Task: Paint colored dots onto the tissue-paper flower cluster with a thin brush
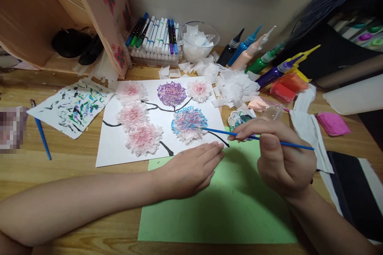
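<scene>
My right hand (284, 155) pinches a blue paintbrush (223, 131), its tip touching the lower edge of a ruffled tissue-paper flower (189, 121). That flower is tinted blue over pink, with a pale lower part. My left hand (194, 169) lies flat, fingers stretched out, across the bottom edge of the white paper (163, 131) and the green sheet (215, 215). Other tissue flowers sit on the white paper: a purple one (171, 93) at the top and several pink ones (143, 138), with black painted stems between them.
Paint bottles (244, 53) stand at the back right, beside scattered tissue scraps (236, 85) and a clear bowl (200, 42). Markers (157, 34) lie on a rack. A paint-smeared paper (74, 105) and another blue brush (43, 139) are at left. A dark phone-like slab (353, 195) lies at right.
</scene>
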`<state>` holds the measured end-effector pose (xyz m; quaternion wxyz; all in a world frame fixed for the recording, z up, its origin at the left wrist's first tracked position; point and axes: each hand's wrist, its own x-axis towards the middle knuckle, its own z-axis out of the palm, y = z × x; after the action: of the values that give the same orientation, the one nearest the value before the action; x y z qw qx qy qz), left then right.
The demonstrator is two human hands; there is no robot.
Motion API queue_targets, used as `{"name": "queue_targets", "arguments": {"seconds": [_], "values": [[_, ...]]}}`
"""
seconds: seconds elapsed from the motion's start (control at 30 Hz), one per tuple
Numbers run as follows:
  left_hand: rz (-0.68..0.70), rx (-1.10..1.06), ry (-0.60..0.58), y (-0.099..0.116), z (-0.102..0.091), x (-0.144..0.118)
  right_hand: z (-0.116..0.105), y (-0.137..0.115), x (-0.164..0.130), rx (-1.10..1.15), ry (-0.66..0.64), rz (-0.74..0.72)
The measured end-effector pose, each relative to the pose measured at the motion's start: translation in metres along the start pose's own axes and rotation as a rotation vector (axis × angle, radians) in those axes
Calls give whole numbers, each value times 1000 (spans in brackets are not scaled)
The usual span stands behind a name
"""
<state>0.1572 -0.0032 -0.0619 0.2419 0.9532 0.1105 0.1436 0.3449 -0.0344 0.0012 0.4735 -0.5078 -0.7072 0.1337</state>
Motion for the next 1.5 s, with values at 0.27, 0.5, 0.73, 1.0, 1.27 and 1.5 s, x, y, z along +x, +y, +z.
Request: {"name": "queue_targets", "arguments": {"seconds": [0.27, 0.5, 0.73, 1.0, 1.27, 1.5], "values": [[-3, 15, 12, -1, 3, 0, -2, 1, -1, 38, -35, -20], [-3, 17, -9, 0, 1, 0, -5, 2, 0, 22, 60, 16], [-8, 16, -17, 1, -1, 0, -2, 3, -1, -6, -86, -13], [-13, 12, -51, 2, -3, 1, -2, 4, 0, 9, -55, 30], [-31, 3, -96, 1, -8, 1, -27, 3, 17, -21, 365, -57], [-39, 73, -117, 0, -8, -3, -73, 22, 28, -330, 375, 134]]}}
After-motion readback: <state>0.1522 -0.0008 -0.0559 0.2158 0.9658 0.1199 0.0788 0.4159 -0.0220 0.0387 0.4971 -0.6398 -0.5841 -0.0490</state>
